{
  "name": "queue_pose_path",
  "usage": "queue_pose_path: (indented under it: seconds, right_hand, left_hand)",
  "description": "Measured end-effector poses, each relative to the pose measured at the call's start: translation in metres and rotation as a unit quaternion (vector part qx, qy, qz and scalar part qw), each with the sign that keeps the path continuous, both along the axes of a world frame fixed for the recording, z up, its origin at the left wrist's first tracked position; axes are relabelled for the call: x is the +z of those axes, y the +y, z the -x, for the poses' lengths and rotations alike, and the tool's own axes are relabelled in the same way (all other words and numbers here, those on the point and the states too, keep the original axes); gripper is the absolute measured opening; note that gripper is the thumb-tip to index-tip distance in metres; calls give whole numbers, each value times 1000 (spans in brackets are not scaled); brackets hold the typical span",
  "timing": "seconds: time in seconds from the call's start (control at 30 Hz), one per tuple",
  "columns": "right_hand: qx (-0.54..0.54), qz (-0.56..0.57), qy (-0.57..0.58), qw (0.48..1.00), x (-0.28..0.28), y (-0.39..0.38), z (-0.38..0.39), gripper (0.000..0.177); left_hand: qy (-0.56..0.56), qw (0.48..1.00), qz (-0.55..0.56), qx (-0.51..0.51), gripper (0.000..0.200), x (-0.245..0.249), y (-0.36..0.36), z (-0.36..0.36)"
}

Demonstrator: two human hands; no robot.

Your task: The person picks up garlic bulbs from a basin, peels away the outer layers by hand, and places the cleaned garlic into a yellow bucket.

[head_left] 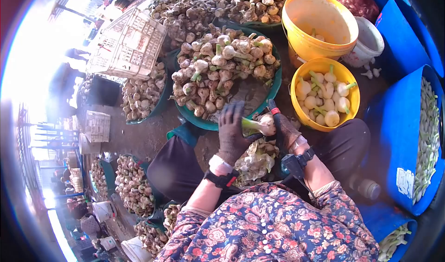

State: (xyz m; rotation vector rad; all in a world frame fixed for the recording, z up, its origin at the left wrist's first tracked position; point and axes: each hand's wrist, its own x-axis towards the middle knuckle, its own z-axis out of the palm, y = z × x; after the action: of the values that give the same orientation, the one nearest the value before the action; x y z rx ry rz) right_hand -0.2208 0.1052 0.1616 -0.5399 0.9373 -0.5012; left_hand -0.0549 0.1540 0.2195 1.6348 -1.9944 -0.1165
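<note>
Both my hands wear dark gloves. My left hand (232,132) grips the green stalk of a garlic bulb (266,123), and my right hand (285,130) closes on the same bulb from the right, a red-tipped tool handle (274,109) sticking up from it. Peeled skins (255,160) lie heaped in my lap below the bulb. Just beyond my hands stands a green basin (271,95) heaped with unpeeled bulbs (222,67). To the right a yellow bucket (296,113) holds several clean white bulbs (324,100).
A second, taller yellow bucket (315,25) and a white pail (371,44) stand behind. Blue bins (398,137) with green trimmings are on my right. More basins of garlic (139,95) and a white crate (127,44) lie left and behind.
</note>
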Motion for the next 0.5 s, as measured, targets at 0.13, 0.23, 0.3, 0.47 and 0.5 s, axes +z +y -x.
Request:
queue_pose_path:
  seconds: [0.13,0.23,0.3,0.47,0.5]
  right_hand:
    - [83,252,128,955,-60,-1,-19,32]
    - [1,254,9,967,-60,-1,-22,32]
    - [7,176,-112,978,-4,-1,-15,36]
    - [2,498,15,867,29,7,-19,50]
    - [-14,597,78,798,31,11,-21,53]
  left_hand:
    - [140,963,-211,-88,45,-22,7,-20]
    - [487,815,-310,43,24,-43,11,-17]
    - [707,586,-370,140,20,-35,7,-26]
    - [278,953,-119,4,32,-22,19,-41]
    - [294,947,-128,13,34,-18,20,-43]
